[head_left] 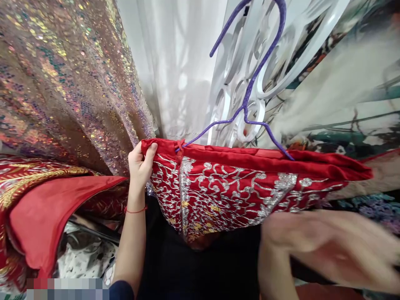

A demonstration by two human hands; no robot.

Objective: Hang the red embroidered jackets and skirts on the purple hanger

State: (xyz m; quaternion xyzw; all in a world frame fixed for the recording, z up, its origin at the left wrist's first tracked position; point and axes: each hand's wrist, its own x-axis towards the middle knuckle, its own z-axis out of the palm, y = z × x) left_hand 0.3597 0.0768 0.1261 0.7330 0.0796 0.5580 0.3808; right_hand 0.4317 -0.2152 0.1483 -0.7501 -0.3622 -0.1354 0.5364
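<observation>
A red skirt (225,191) with silver and gold embroidery spreads in front of me, its plain red waistband uppermost. At the waistband's left end, my left hand (142,160) is closed, the thumb pressing the cloth against the fingers. A purple hanger (246,93) stands above the skirt, hook up. Its left arm tip touches a small red loop at the waistband, and its right arm tip lies against the band. My right hand (331,246) is below the skirt's right part, smeared by motion; its fingers are unclear.
On the left hangs a shiny sequined cloth (71,71), with red and gold garments (62,212) below it. A white openwork chair back (262,75) stands behind the hanger, before a white curtain (178,54). Floral patterned fabric (350,91) fills the right side.
</observation>
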